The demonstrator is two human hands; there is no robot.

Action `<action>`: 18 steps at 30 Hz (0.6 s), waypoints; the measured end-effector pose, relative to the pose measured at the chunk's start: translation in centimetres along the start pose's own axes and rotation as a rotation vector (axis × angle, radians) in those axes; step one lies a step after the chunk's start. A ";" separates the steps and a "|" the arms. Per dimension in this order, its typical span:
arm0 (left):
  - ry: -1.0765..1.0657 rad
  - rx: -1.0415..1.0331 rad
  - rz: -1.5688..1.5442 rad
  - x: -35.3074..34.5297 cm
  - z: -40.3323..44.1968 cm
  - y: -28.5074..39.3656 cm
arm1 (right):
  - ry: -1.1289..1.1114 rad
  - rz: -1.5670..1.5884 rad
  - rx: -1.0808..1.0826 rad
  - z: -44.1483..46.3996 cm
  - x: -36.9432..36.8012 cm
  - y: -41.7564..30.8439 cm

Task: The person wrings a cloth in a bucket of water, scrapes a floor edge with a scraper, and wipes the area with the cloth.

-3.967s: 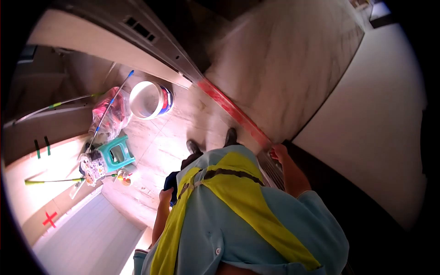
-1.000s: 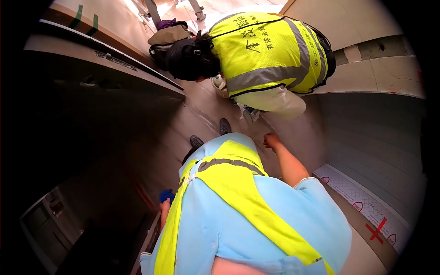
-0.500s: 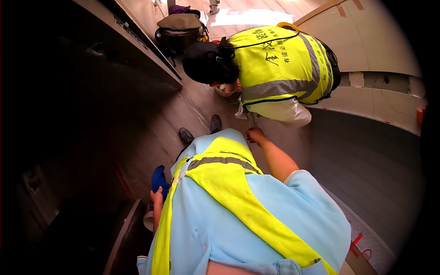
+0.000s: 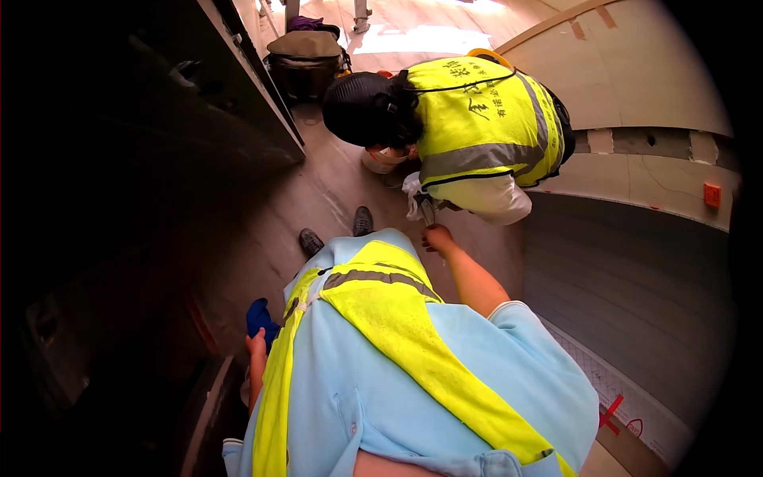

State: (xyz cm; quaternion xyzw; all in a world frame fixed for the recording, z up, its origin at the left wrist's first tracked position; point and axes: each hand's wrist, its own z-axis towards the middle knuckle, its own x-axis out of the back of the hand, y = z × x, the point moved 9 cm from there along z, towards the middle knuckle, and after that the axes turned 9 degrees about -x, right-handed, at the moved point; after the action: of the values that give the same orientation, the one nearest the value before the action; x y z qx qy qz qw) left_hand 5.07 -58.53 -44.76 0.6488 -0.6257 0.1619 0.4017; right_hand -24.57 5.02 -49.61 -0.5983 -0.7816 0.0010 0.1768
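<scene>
My left hand (image 4: 256,343) hangs low at my side, its fingers closed on a blue cloth item (image 4: 261,318) that could be a glove. My right hand (image 4: 436,238) reaches forward and is closed around a narrow grey tool (image 4: 427,211), whose exact kind I cannot make out. Crumpled white plastic (image 4: 412,195) lies just beyond the tool, close to a co-worker (image 4: 477,119) in a yellow reflective vest and black cap. This person bends over a pale bucket (image 4: 383,161); their hands are mostly hidden.
My shoes (image 4: 363,221) stand on a marble-look floor (image 4: 334,187). A brown bag (image 4: 304,49) sits at the back. A dark panel (image 4: 258,71) edges the left side, and a pale wall panel (image 4: 620,67) curves along the right with an orange box (image 4: 711,195) on its ledge.
The view has shifted slightly. Both my hands appear a little further left, still holding the blue cloth and the grey tool. More of the bucket and white plastic shows beside the co-worker.
</scene>
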 end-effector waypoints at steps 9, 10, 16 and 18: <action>-0.110 -0.033 -0.002 -1.0 5.3 -0.3 | 0.038 0.010 -0.021 -0.1 -2.0 1.8; -0.097 -0.034 -0.023 -0.7 5.8 -0.2 | 0.039 0.011 -0.025 -0.3 -2.2 1.7; -0.058 -0.049 0.006 0.8 6.8 3.0 | 0.049 0.025 -0.039 0.5 -2.8 1.4; -0.031 -0.049 0.042 1.2 6.6 4.3 | 0.055 0.026 -0.037 0.3 -3.1 0.9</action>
State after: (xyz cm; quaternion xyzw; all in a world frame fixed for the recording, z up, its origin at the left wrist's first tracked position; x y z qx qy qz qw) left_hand -0.75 -63.65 -46.70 0.6280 -0.6491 0.1449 0.4041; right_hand -23.17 2.45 -50.92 -0.6114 -0.7684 -0.0277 0.1870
